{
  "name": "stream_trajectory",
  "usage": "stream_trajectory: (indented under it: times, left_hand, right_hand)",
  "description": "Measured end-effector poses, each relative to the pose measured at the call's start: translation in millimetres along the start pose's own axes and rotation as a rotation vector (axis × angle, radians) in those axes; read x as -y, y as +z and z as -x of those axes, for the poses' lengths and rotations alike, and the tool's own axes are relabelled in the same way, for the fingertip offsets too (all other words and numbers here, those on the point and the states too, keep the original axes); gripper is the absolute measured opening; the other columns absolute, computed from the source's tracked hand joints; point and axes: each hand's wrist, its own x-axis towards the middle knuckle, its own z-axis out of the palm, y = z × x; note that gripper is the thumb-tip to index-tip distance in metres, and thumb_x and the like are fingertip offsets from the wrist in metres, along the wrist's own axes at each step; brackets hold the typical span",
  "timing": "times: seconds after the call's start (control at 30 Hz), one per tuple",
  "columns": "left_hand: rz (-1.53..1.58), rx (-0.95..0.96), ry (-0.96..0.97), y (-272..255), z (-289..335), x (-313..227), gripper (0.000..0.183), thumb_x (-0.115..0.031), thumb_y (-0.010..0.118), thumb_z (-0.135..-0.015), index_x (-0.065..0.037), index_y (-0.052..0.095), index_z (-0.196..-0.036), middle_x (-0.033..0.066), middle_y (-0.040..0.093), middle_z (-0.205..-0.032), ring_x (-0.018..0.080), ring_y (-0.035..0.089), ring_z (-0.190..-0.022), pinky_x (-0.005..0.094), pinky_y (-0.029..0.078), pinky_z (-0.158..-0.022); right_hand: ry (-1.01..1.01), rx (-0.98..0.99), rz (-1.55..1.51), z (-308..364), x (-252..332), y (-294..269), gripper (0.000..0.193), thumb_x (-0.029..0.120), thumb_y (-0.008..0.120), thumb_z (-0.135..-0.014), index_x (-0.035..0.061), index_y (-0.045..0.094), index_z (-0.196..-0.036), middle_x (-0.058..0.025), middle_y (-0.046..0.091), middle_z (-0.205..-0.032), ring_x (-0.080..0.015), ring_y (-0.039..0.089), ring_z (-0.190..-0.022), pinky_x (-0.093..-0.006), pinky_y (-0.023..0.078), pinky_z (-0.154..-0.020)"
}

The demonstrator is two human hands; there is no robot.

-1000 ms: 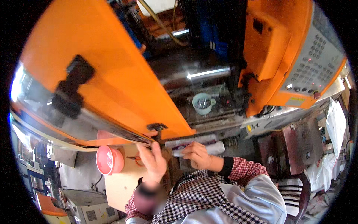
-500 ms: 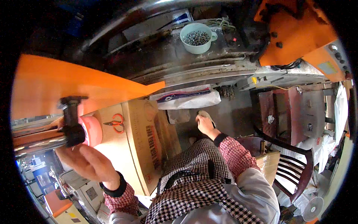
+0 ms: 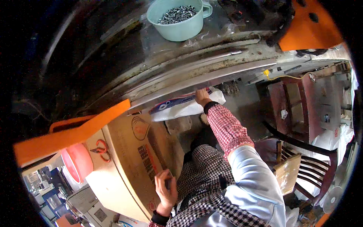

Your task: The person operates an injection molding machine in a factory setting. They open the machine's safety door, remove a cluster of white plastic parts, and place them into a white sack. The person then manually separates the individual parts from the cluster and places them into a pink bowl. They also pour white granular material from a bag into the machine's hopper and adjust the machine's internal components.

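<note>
My right hand [image 3: 203,97] reaches forward to the upper edge of a white and blue sack [image 3: 181,108], which hangs below the machine's metal edge. Its fingers are curled at that edge, and their tips are hidden, so whatever they grip does not show. Close to my lap, my left hand [image 3: 166,191] is raised beside a large cardboard box [image 3: 132,162]. The left fingers are loosely bent with a gap to the thumb, and nothing shows between them. A pale green mug [image 3: 181,30] full of small metal parts stands on the dark machine bed, beyond both hands.
Orange-handled scissors [image 3: 101,150] and a pink-red tub [image 3: 77,162] sit on the box. Orange machine panels [image 3: 75,132] jut in at the left and upper right [image 3: 310,28]. A dark wooden chair [image 3: 321,166] stands at my right, and a yellow cable [image 3: 283,76] runs behind it.
My left hand has come away from the black knob and metal bar, down toward my lap. My right hand has moved forward to the sack. The view has shifted nearer the mug.
</note>
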Motion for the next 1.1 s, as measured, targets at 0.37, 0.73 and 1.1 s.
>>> stream_trajectory:
  times: [0.37, 0.73, 1.1]
  left_hand:
    - [-0.076, 0.034, -0.229, 51.7, 21.9, 35.9, 0.018, -0.001, 0.058, -0.079, 0.0, 0.056, -0.097, 0.016, 0.057, -0.084, 0.0334, 0.056, -0.076, 0.0377, 0.047, -0.064]
    - [0.089, 0.042, -0.25, 28.3, 0.7, 8.8, 0.019, -0.001, 0.058, -0.078, -0.002, 0.056, -0.097, 0.0153, 0.055, -0.084, 0.033, 0.056, -0.078, 0.0376, 0.046, -0.065]
    - [0.207, 0.07, -0.272, -43.2, 15.8, -44.4, 0.019, -0.014, 0.06, -0.081, -0.001, 0.057, -0.095, 0.0154, 0.06, -0.085, 0.0316, 0.059, -0.078, 0.0391, 0.049, -0.069]
  right_hand:
    - [0.021, -0.173, 0.243, -80.7, -51.1, 20.6, 0.031, 0.021, 0.043, -0.087, -0.0008, 0.048, -0.109, -0.0211, 0.048, -0.112, -0.0365, 0.043, -0.106, -0.0446, 0.038, -0.088]
    - [0.055, -0.274, 0.125, -57.7, -58.8, 6.3, 0.018, 0.015, 0.048, -0.083, 0.0008, 0.058, -0.088, -0.017, 0.059, -0.09, -0.035, 0.055, -0.084, -0.0448, 0.044, -0.073]
    - [-0.687, -0.223, -0.663, 284.9, 103.9, -102.2, 0.014, 0.01, 0.061, -0.08, -0.002, 0.065, -0.084, -0.0129, 0.063, -0.076, -0.0216, 0.06, -0.066, -0.0314, 0.047, -0.062]
